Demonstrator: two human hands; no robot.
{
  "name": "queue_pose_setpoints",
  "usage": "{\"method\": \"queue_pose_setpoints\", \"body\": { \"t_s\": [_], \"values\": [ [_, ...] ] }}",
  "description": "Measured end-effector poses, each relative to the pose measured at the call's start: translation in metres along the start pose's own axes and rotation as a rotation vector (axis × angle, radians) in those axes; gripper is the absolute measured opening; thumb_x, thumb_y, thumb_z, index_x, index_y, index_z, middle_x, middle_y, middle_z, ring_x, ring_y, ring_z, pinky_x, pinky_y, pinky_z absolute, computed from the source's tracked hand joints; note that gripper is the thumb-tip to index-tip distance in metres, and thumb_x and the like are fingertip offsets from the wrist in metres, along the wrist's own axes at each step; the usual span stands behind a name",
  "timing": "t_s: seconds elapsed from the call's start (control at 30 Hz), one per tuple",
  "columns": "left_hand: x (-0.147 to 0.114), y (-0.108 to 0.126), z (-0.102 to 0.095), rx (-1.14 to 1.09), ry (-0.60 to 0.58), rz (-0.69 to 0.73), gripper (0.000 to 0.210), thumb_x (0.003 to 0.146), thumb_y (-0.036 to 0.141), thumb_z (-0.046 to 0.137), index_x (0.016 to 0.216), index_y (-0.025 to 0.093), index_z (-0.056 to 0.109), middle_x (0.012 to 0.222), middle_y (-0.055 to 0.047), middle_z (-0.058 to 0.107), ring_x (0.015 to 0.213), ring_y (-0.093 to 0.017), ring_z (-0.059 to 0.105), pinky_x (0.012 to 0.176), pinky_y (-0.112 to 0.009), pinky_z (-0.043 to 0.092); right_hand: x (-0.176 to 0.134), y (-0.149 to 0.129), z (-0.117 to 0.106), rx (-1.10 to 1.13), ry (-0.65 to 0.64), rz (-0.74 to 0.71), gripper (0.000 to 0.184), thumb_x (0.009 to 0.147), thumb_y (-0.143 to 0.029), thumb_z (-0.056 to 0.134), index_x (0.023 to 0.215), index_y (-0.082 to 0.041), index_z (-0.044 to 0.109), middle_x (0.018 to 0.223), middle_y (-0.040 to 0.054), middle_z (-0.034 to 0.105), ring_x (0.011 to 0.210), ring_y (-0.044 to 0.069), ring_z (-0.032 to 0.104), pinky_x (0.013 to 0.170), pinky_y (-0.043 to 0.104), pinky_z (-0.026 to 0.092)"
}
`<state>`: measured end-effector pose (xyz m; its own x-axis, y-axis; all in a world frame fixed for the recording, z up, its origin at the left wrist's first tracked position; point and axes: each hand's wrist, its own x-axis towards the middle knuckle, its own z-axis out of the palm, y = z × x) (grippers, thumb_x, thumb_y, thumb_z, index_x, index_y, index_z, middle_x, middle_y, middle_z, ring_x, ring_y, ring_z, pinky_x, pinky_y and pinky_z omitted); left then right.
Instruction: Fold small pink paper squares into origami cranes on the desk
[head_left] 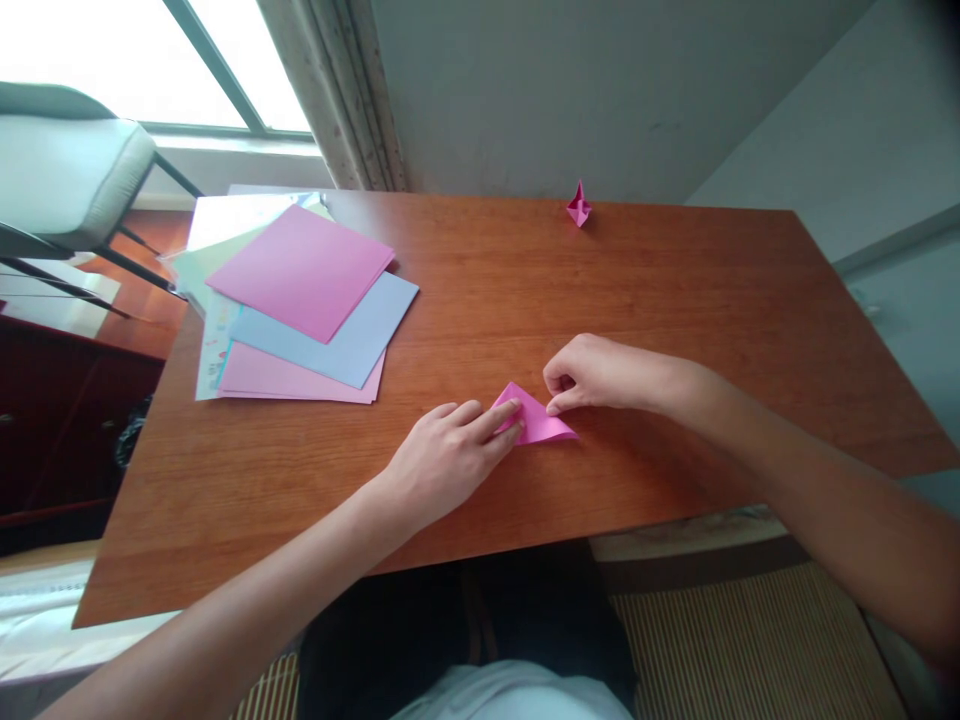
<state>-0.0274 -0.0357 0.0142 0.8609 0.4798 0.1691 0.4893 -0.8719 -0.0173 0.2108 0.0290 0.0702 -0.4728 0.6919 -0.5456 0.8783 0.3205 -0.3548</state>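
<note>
While the left hand (450, 455) lay stretched out, its fingertips pressing the folded pink paper (544, 425) down, the right hand (589, 372) was curled, thumb tip at the paper's upper right side; whether it pinched an edge I could not tell. The paper sat near the table's front edge, roughly midway between its left and right ends.

The right tip of the paper seemed to curl, so a crease made there might have come out crooked. If the left fingertips had eased off, the light sheet could have slid on the smooth top; too hard a pull from the right hand might have torn it.

The table (712, 290) had a reddish-brown, wood-grained surface. Toward its far left corner lay overlapping sheets: a pink sheet (307, 270) on top, a blue sheet (352, 350) under it, and paler pink sheets (300, 380) lowest toward the front. A small folded pink figure (579, 208) stood by the far edge, right of the middle. Beyond that edge rose a grey wall (525, 100), with a curtain (330, 90) and a bright window (90, 60) behind the far left corner. A pale chair (75, 170) stood off the left edge.
</note>
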Motion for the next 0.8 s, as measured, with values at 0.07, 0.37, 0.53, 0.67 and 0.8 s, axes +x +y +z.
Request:
{"method": "queue_pose_setpoints", "body": {
  "t_s": [0.07,0.37,0.53,0.67,0.8],
  "values": [
    [0.0,0.0,0.0,-0.001,0.005,0.001,0.03,0.095,0.016,0.057,0.123,0.02,0.067,0.142,-0.004,0.061,0.089,-0.018,0.063,0.073,-0.034,0.052,-0.002,0.001,0.002,-0.018,-0.012,0.014,0.021,0.079,-0.027,0.075,0.061,-0.021,0.066,0.06,-0.0006,0.063,0.053,0.012,0.051,0.051,0.028,0.03],
    [0.0,0.0,-0.002,0.017,0.008,0.007,0.031,0.095,0.015,0.057,0.124,0.02,0.067,0.142,-0.004,0.061,0.087,-0.017,0.062,0.071,-0.033,0.051,-0.021,0.003,0.005,-0.07,-0.063,0.092,0.019,0.076,-0.019,0.073,0.058,-0.021,0.066,0.055,-0.0017,0.06,0.049,0.011,0.047,0.049,0.029,0.026],
    [0.0,-0.001,-0.001,-0.006,0.013,0.004,0.031,0.095,0.014,0.056,0.123,0.02,0.068,0.142,-0.006,0.06,0.088,-0.018,0.062,0.07,-0.033,0.051,-0.029,0.006,0.008,-0.039,-0.063,0.085,0.019,0.077,-0.019,0.07,0.058,-0.021,0.065,0.056,-0.0009,0.061,0.05,0.012,0.047,0.05,0.028,0.027],
    [0.0,-0.001,0.0,0.0,0.015,0.007,0.032,0.093,0.012,0.057,0.123,0.019,0.068,0.142,-0.006,0.06,0.087,-0.018,0.062,0.069,-0.034,0.052,-0.03,0.014,0.006,0.117,-0.069,0.053,0.017,0.079,-0.025,0.066,0.062,-0.022,0.069,0.064,-0.0001,0.067,0.057,0.013,0.054,0.052,0.026,0.033],
    [0.0,-0.001,0.0,0.008,0.019,0.009,0.033,0.093,0.014,0.058,0.124,0.02,0.067,0.142,-0.003,0.061,0.086,-0.018,0.061,0.069,-0.034,0.053,-0.028,0.013,0.008,0.14,-0.053,0.104,0.027,0.083,-0.04,0.063,0.066,-0.021,0.072,0.064,0.0011,0.067,0.057,0.014,0.055,0.051,0.027,0.032]
  ]
}}
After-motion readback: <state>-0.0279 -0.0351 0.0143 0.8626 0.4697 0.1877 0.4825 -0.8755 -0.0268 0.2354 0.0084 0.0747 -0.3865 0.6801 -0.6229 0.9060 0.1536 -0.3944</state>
